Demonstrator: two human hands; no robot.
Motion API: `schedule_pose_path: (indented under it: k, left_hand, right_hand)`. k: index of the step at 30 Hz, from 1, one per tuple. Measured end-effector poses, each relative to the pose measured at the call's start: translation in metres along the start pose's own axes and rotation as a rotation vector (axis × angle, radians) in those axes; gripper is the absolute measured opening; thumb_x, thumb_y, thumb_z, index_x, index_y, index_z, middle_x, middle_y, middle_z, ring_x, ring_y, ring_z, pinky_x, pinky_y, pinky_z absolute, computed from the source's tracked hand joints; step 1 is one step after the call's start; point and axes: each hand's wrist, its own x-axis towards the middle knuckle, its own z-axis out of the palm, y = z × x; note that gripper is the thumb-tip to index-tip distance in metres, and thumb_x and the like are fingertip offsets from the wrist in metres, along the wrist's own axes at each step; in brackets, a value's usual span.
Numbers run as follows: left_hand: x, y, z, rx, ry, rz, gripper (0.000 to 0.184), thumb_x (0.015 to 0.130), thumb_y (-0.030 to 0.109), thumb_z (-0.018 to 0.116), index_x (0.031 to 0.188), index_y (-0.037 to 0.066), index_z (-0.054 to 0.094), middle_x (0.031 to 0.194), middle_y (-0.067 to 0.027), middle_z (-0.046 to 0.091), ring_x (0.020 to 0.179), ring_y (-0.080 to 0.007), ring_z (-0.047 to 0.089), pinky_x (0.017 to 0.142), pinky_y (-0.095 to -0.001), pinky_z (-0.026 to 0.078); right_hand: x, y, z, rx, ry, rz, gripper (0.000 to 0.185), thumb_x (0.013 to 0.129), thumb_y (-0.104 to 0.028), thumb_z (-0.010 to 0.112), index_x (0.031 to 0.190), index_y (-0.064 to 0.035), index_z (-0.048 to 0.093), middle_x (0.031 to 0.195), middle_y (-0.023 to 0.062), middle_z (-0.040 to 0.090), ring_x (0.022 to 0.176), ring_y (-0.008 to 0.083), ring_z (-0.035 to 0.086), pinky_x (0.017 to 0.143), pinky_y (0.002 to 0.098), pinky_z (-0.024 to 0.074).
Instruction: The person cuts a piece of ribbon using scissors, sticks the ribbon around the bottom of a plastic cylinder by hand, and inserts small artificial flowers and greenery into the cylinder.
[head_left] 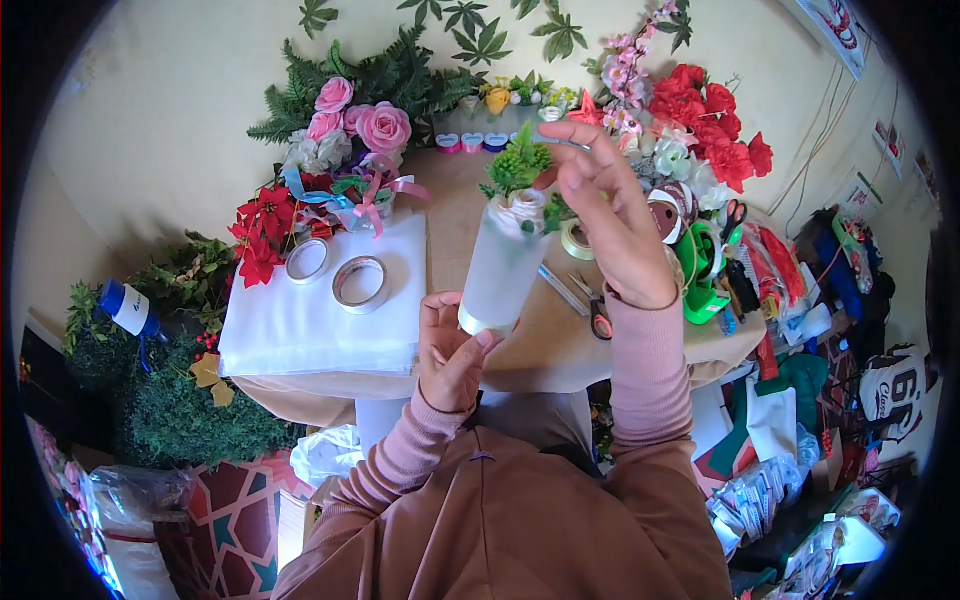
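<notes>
A frosted, tube-shaped vase leans slightly to the right above the table. White roses and green leaves stick out of its top. My left hand is wrapped round the vase's base, thumb in front. Up beside the leaves, my right hand is raised with its fingers apart and curved; nothing shows in its grasp. White sheets lie on the table to the left, with two tape rolls on them.
The brown-covered table bears scissors, a cutter and a green tape dispenser at the right. Pink roses and red flowers stand at the back. A blue bottle is at the far left.
</notes>
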Motion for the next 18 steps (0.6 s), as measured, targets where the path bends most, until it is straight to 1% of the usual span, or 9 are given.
schedule_pose_path:
  k: [1,2,4,5,7,9,11,14,18]
  left_hand:
    - [0.0,0.002,0.001,-0.065,-0.017,-0.046,0.046,0.077,-0.004,0.058,0.114,0.009,0.035,0.118,-0.0115,0.044,0.108,-0.0253,0.051,0.094,-0.0436,0.042]
    - [0.001,0.003,0.001,-0.13,-0.035,-0.093,0.043,0.079,-0.001,0.057,0.114,0.009,0.035,0.119,-0.0124,0.045,0.108,-0.0269,0.051,0.094,-0.0464,0.042]
    - [0.002,0.005,-0.002,-0.167,-0.046,-0.132,0.041,0.08,0.004,0.057,0.114,0.009,0.035,0.12,-0.0136,0.045,0.11,-0.0293,0.051,0.094,-0.0481,0.042]
    - [0.002,0.006,-0.003,-0.204,-0.056,-0.17,0.039,0.081,0.008,0.057,0.114,0.009,0.035,0.121,-0.0149,0.045,0.111,-0.0317,0.05,0.095,-0.0498,0.041]
    - [0.002,0.009,-0.003,-0.251,-0.056,-0.198,0.039,0.082,0.01,0.056,0.114,0.008,0.035,0.122,-0.016,0.044,0.112,-0.0345,0.049,0.095,-0.0495,0.041]
    - [0.003,0.009,-0.005,-0.298,-0.054,-0.226,0.038,0.082,0.012,0.056,0.115,0.008,0.035,0.124,-0.0171,0.044,0.113,-0.0372,0.048,0.096,-0.0492,0.041]
    - [0.004,0.008,-0.01,-0.411,-0.055,-0.287,0.043,0.083,0.014,0.054,0.12,0.007,0.034,0.125,-0.0183,0.043,0.113,-0.0413,0.046,0.095,-0.049,0.042]
    - [0.005,0.005,-0.015,-0.523,-0.051,-0.329,0.05,0.084,0.017,0.053,0.128,0.006,0.031,0.126,-0.0192,0.042,0.113,-0.0426,0.045,0.095,-0.047,0.043]
    - [0.005,0.002,-0.018,-0.566,-0.045,-0.356,0.053,0.085,0.019,0.051,0.131,0.005,0.03,0.127,-0.019,0.041,0.113,-0.0429,0.045,0.095,-0.0461,0.044]
  right_hand:
    - [0.0,-0.001,0.0,0.007,-0.045,-0.029,0.037,0.09,-0.021,0.055,0.121,-0.005,0.042,0.104,0.0043,0.053,0.092,0.008,0.047,0.083,0.0227,0.0371]
    - [-0.001,-0.001,-0.001,0.007,-0.045,-0.031,0.037,0.09,-0.021,0.055,0.121,-0.005,0.042,0.104,0.0043,0.053,0.092,0.008,0.047,0.083,0.0227,0.0371]
    - [-0.001,0.0,-0.002,-0.016,-0.08,-0.078,0.047,0.091,-0.036,0.05,0.124,-0.0048,0.039,0.112,0.0059,0.049,0.098,0.0105,0.045,0.085,0.0254,0.0353]
    - [-0.002,0.001,-0.002,-0.016,-0.08,-0.079,0.047,0.091,-0.036,0.05,0.124,-0.0048,0.039,0.112,0.0059,0.049,0.098,0.0105,0.045,0.085,0.0254,0.0353]
    - [-0.004,0.005,-0.002,-0.042,-0.034,-0.106,0.059,0.09,-0.049,0.044,0.126,-0.0039,0.037,0.117,0.008,0.046,0.103,0.0136,0.044,0.086,0.028,0.0341]
    - [-0.008,0.006,-0.001,-0.023,-0.009,-0.089,0.06,0.09,-0.05,0.044,0.126,-0.0035,0.036,0.119,0.009,0.045,0.105,0.0151,0.044,0.086,0.0285,0.0343]
    - [-0.01,0.008,0.0,-0.004,0.014,-0.07,0.062,0.089,-0.051,0.043,0.127,-0.0032,0.035,0.121,0.01,0.044,0.107,0.0166,0.044,0.087,0.029,0.0345]
    - [-0.011,0.016,0.0,0.026,0.006,-0.057,0.062,0.089,-0.05,0.044,0.129,-0.0039,0.033,0.123,0.012,0.044,0.109,0.0181,0.045,0.087,0.0289,0.0352]
    - [-0.012,0.023,0.004,0.086,-0.015,-0.021,0.065,0.089,-0.052,0.043,0.13,-0.0036,0.031,0.122,0.0138,0.044,0.11,0.0199,0.045,0.088,0.0302,0.0363]
